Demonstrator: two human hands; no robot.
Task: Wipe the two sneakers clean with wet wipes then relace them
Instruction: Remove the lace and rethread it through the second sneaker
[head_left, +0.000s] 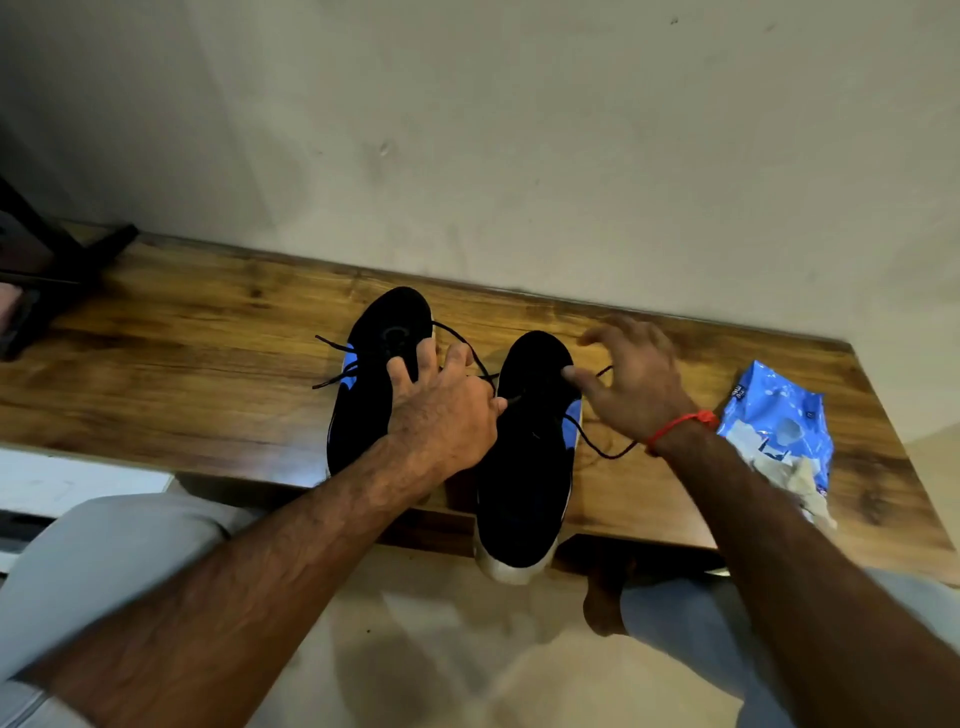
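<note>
Head view: left hand (441, 415) pinches a black lace (597, 447) at the right sneaker (524, 467); right hand (634, 384) hovers spread, holding nothing. Left sneaker (363, 405) lies just beyond the pinch, laces loose. Wipes pack (779, 431) sits aside, so wiping looks finished and relacing unfinished.

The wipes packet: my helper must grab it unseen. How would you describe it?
On the wooden table against the wall, look right of the two black sneakers. The wipes packet lies beyond the right hand: crinkly, blue and white plastic, nothing like the dark shoes.
</note>
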